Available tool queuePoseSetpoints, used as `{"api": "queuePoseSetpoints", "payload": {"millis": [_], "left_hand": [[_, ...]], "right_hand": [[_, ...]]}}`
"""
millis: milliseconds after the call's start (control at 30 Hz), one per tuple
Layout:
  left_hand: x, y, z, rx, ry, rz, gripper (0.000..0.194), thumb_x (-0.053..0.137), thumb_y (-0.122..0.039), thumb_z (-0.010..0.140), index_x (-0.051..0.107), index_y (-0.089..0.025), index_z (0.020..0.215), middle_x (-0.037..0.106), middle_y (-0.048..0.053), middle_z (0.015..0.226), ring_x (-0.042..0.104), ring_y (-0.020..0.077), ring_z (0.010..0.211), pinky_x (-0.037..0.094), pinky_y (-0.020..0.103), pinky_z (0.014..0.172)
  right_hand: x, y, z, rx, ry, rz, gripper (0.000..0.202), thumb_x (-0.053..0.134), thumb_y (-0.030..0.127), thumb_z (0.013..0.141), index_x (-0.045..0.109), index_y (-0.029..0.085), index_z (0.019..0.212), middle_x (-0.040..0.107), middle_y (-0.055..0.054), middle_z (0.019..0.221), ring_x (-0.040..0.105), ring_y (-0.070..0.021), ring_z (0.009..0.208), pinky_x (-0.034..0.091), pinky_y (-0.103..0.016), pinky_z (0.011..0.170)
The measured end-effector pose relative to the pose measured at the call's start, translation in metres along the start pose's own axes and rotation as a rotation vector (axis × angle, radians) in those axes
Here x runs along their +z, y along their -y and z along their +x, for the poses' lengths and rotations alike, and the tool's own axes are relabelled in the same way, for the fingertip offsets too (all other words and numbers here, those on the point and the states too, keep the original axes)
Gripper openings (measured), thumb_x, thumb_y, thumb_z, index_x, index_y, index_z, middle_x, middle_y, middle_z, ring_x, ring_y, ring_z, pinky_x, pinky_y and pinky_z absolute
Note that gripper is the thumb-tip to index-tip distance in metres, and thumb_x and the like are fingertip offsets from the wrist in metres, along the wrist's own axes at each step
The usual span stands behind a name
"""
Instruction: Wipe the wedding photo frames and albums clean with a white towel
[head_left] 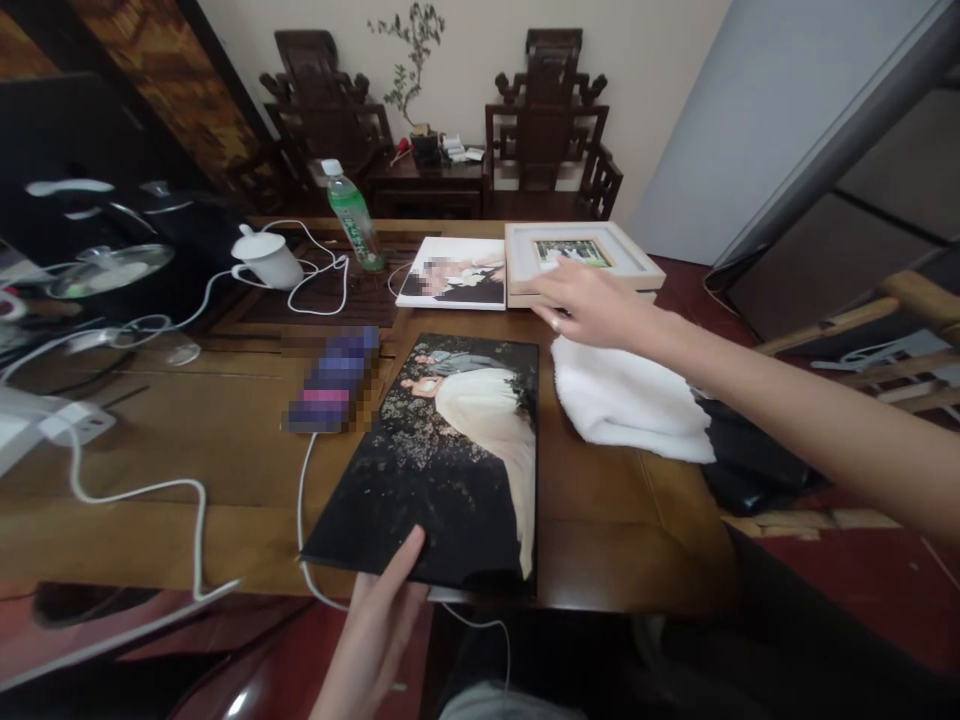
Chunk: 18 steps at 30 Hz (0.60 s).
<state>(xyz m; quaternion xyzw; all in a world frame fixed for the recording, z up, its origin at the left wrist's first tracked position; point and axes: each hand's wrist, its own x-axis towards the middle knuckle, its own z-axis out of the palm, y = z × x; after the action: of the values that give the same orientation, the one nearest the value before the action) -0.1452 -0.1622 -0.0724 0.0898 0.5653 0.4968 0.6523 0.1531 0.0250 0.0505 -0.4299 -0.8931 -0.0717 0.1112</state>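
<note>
My left hand (386,610) grips the near edge of a photo panel (450,470) printed with a wedding couple on a dark background, thumb on top and fingers underneath. The panel lies at the table's front edge. My right hand (574,300) is over the front of a pale wooden picture frame (637,260), its fingers loosely bent and apart, with a ring on one. It appears to hold nothing; whether it touches the frame I cannot tell. Below that wrist lies a crumpled white towel (626,400). A smaller white-edged photo panel (450,275) is left of the frame.
A phone (334,385) with a white cable lies left of the large panel. Farther back stand a green-labelled bottle (352,215) and a lidded white cup (268,260). A power strip (79,422) and trailing cables (150,490) occupy the left side of the table.
</note>
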Motion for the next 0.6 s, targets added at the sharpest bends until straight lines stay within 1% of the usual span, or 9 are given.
{"api": "queuePoseSetpoints", "payload": {"millis": [67,200,233,300,333,367,433,533,600], "left_hand": [[0.010,-0.001,-0.003,0.054,-0.026,-0.046,0.044,0.069,-0.014,0.083,0.065,-0.028,0.124,0.067,0.005,0.127,0.062,0.0243,0.120,0.049,0.036,0.104],[0.024,-0.007,-0.011,0.100,-0.056,-0.073,0.045,0.064,-0.008,0.084,0.065,-0.028,0.124,0.072,0.002,0.118,0.069,0.0196,0.109,0.054,0.028,0.098],[0.025,-0.009,-0.012,0.105,-0.060,-0.075,0.046,0.063,-0.007,0.084,0.065,-0.028,0.124,0.073,0.002,0.115,0.070,0.0190,0.106,0.055,0.026,0.095],[0.024,-0.014,-0.012,0.096,-0.088,-0.073,0.048,0.062,-0.002,0.082,0.066,-0.028,0.122,0.075,0.000,0.109,0.072,0.0178,0.099,0.058,0.022,0.088],[0.022,-0.017,-0.012,0.089,-0.104,-0.074,0.047,0.062,-0.001,0.081,0.068,-0.027,0.120,0.076,0.000,0.105,0.073,0.0176,0.096,0.059,0.020,0.085],[0.021,-0.019,-0.011,0.084,-0.094,-0.076,0.045,0.063,-0.002,0.081,0.068,-0.026,0.119,0.076,0.001,0.105,0.073,0.0178,0.096,0.059,0.019,0.083],[0.018,-0.024,-0.009,0.102,-0.080,-0.071,0.044,0.064,-0.003,0.080,0.069,-0.025,0.117,0.076,0.000,0.105,0.073,0.0186,0.094,0.060,0.020,0.081],[0.013,-0.029,-0.007,0.125,-0.074,-0.052,0.045,0.065,-0.004,0.078,0.069,-0.025,0.118,0.077,0.000,0.104,0.074,0.0185,0.093,0.061,0.020,0.080],[0.010,-0.032,-0.005,0.137,-0.085,-0.039,0.048,0.065,-0.003,0.076,0.070,-0.026,0.118,0.077,-0.001,0.103,0.074,0.0184,0.092,0.061,0.020,0.080]], "right_hand": [[-0.004,0.009,-0.043,0.045,-0.029,-0.025,0.029,0.042,0.028,0.096,0.061,0.017,0.116,0.069,-0.013,0.103,0.063,-0.0285,0.095,0.049,-0.046,0.083],[0.004,0.032,-0.117,0.036,-0.165,-0.013,0.022,0.049,0.036,0.094,0.062,0.020,0.104,0.063,-0.016,0.118,0.062,-0.0283,0.107,0.053,-0.044,0.086],[0.008,0.039,-0.131,0.030,-0.165,-0.020,0.019,0.052,0.037,0.094,0.062,0.023,0.101,0.061,-0.016,0.122,0.060,-0.0287,0.113,0.053,-0.045,0.087],[0.018,0.051,-0.152,0.047,-0.091,-0.030,0.017,0.054,0.036,0.092,0.064,0.027,0.103,0.055,-0.015,0.134,0.050,-0.0304,0.128,0.049,-0.048,0.096],[0.023,0.056,-0.159,0.064,-0.052,-0.035,0.019,0.054,0.036,0.092,0.064,0.028,0.106,0.052,-0.015,0.139,0.045,-0.0312,0.132,0.047,-0.051,0.098],[0.028,0.060,-0.163,0.085,-0.020,-0.042,0.023,0.054,0.036,0.092,0.063,0.027,0.111,0.049,-0.016,0.142,0.043,-0.0322,0.134,0.046,-0.053,0.099],[0.038,0.065,-0.164,0.118,0.023,-0.075,0.029,0.052,0.039,0.093,0.062,0.024,0.116,0.049,-0.018,0.143,0.047,-0.0351,0.129,0.046,-0.055,0.094],[0.050,0.068,-0.149,0.167,0.075,-0.192,0.028,0.049,0.039,0.093,0.066,0.020,0.105,0.057,-0.018,0.133,0.053,-0.0370,0.110,0.045,-0.053,0.080],[0.054,0.067,-0.136,0.189,0.107,-0.240,0.021,0.051,0.031,0.090,0.068,0.020,0.096,0.062,-0.016,0.126,0.054,-0.0355,0.101,0.042,-0.050,0.076]]}}
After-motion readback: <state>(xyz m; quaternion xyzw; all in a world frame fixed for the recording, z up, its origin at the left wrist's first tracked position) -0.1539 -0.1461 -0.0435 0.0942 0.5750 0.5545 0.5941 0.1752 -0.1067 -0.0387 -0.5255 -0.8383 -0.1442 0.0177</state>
